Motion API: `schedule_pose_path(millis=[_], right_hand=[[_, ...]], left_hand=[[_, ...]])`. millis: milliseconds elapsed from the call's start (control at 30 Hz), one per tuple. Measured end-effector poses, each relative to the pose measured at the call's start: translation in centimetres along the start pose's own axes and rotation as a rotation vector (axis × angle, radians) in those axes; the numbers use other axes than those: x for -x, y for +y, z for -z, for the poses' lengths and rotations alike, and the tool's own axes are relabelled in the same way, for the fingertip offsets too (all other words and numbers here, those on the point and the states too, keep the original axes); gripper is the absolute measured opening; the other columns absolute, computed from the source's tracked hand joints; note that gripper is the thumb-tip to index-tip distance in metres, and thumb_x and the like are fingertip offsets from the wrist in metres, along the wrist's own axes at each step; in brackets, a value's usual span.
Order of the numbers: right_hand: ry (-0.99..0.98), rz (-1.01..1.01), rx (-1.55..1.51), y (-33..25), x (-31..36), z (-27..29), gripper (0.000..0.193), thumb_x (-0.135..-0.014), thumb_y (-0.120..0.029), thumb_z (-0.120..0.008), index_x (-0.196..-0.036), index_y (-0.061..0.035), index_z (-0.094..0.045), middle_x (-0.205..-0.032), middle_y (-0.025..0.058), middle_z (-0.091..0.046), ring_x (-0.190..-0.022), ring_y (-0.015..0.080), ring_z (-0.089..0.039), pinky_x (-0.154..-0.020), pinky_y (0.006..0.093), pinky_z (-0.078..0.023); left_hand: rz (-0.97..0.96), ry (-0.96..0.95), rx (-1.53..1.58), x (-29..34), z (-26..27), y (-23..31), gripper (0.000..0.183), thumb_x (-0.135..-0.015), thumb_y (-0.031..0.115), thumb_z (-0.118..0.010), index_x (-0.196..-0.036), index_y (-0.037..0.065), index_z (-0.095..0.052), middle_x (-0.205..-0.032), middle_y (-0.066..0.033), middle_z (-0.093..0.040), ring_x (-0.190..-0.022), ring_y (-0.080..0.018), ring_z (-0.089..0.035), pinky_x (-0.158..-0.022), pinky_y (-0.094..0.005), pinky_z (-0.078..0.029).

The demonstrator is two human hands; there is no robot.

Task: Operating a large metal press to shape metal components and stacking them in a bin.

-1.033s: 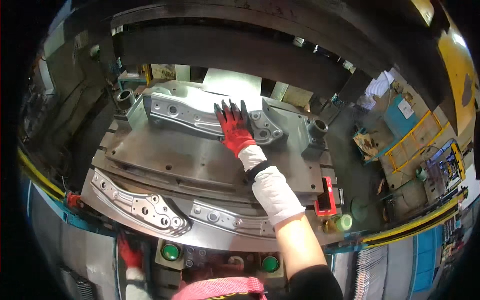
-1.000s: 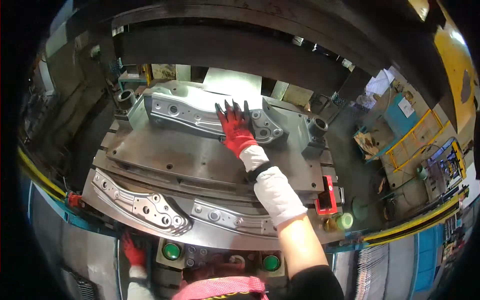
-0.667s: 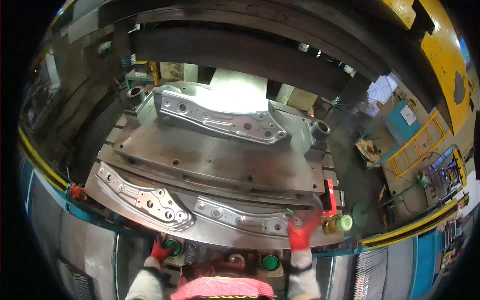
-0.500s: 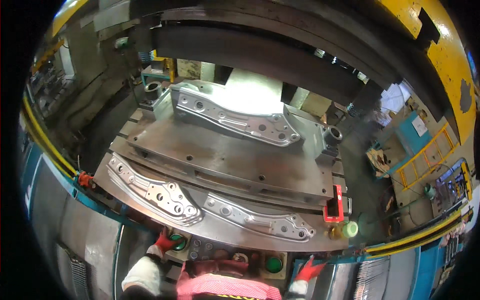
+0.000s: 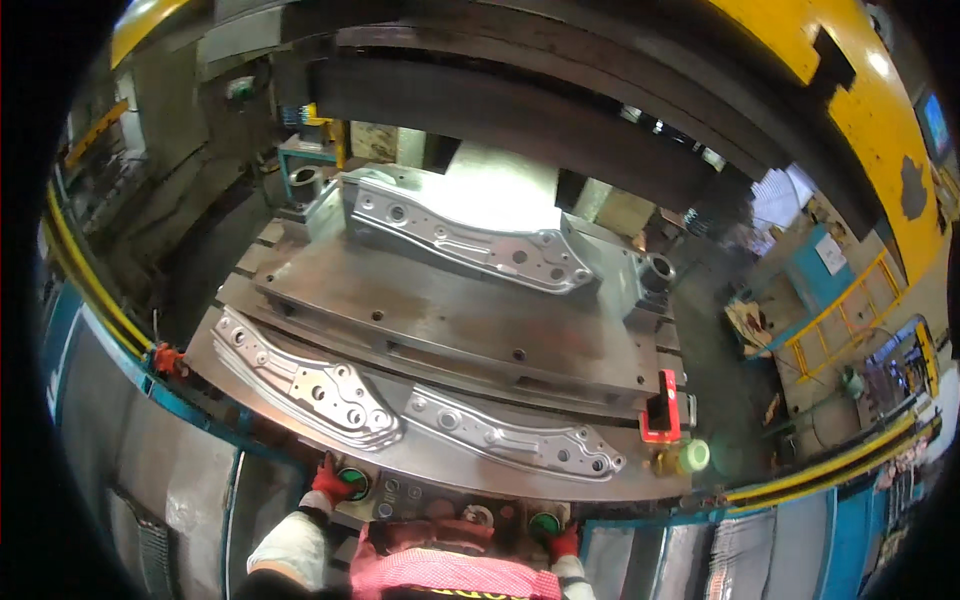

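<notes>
My left hand (image 5: 332, 481), in a red glove, rests at the left green push button (image 5: 354, 484) of the control panel, fingers apart and holding nothing. On the panel's other side my right hand (image 5: 565, 543), also red-gloved, reaches the right green push button (image 5: 545, 525) with its fingers spread. A long stamped metal part (image 5: 470, 243) with holes sits on the die block (image 5: 430, 300) under the press. Nearer me on the bed lie a stack of similar parts (image 5: 320, 392) at the left and one more stamped part (image 5: 515, 437) at the middle right.
Overhead hangs the dark press ram (image 5: 520, 110), beside a yellow frame (image 5: 890, 150). A red bracket (image 5: 672, 408) and a pale green-capped object (image 5: 692, 456) stand at the bed's right end. Yellow rails (image 5: 100, 290) run along the left side; a blue table (image 5: 815, 285) is at the right.
My right hand has moved left, from beside the panel onto the right green button. My left hand stays at its button. The stamped parts lie as before; the view has shifted slightly.
</notes>
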State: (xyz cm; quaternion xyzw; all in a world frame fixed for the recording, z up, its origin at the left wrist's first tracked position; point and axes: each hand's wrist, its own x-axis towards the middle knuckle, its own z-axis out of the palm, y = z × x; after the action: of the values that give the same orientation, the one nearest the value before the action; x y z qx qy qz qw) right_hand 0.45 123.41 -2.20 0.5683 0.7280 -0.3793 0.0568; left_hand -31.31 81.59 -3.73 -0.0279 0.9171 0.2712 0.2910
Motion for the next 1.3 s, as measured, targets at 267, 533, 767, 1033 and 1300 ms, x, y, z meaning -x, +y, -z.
schedule_pose_path(millis=[267,533,767,1033,1300], right_hand=[[0.063,0.047,-0.004,1.3,-0.9,-1.3,0.118,-0.053,-0.047,-0.079,-0.141,-0.0049,-0.013,-0.126,0.0268,-0.045,-0.117,0.0387,-0.044,-0.097,0.0414,-0.038],[0.004,-0.133,0.060,-1.1,0.9,-0.2,0.121,-0.052,-0.051,-0.078,-0.142,-0.0066,-0.011,-0.131,0.0256,-0.040,-0.120,0.0386,-0.041,-0.097,0.0418,-0.037],[-0.032,-0.161,0.001,-3.1,2.3,1.0,0.122,-0.051,-0.051,-0.079,-0.142,-0.0068,-0.011,-0.134,0.0252,-0.036,-0.124,0.0369,-0.037,-0.100,0.0421,-0.035],[-0.024,0.020,-0.109,0.7,-0.2,-0.5,0.122,-0.052,-0.049,-0.080,-0.141,-0.0008,-0.012,-0.138,0.0256,-0.031,-0.127,0.0361,-0.032,-0.102,0.0409,-0.033],[0.760,0.517,-0.290,-11.7,3.0,13.9,0.088,-0.068,-0.016,-0.076,-0.137,0.0002,-0.024,-0.137,0.0197,-0.033,-0.126,0.0298,-0.031,-0.106,0.0384,-0.025]], left_hand=[[-0.002,0.024,0.074,-0.7,-0.3,-0.5,0.135,-0.040,0.044,-0.086,-0.142,0.005,-0.006,-0.139,-0.0262,-0.026,-0.128,-0.0355,-0.030,-0.104,-0.0367,-0.032],[-0.017,0.034,0.077,-1.0,-0.2,-1.0,0.136,-0.039,0.041,-0.088,-0.142,0.005,-0.006,-0.137,-0.0274,-0.028,-0.126,-0.0361,-0.033,-0.103,-0.0366,-0.033],[-0.052,0.036,0.131,-2.1,-0.8,-2.3,0.134,-0.041,0.039,-0.088,-0.142,0.007,-0.007,-0.136,-0.0271,-0.028,-0.125,-0.0343,-0.035,-0.102,-0.0359,-0.034],[-0.008,-0.053,0.211,0.0,0.5,-0.4,0.136,-0.046,0.032,-0.088,-0.141,0.000,0.004,-0.142,-0.0203,-0.023,-0.131,-0.0269,-0.028,-0.104,-0.0320,-0.031],[-0.252,0.932,0.173,6.6,12.3,8.0,0.075,-0.079,0.024,-0.067,-0.137,-0.002,-0.026,-0.141,-0.0188,-0.030,-0.130,-0.0291,-0.028,-0.108,-0.0366,-0.021]])
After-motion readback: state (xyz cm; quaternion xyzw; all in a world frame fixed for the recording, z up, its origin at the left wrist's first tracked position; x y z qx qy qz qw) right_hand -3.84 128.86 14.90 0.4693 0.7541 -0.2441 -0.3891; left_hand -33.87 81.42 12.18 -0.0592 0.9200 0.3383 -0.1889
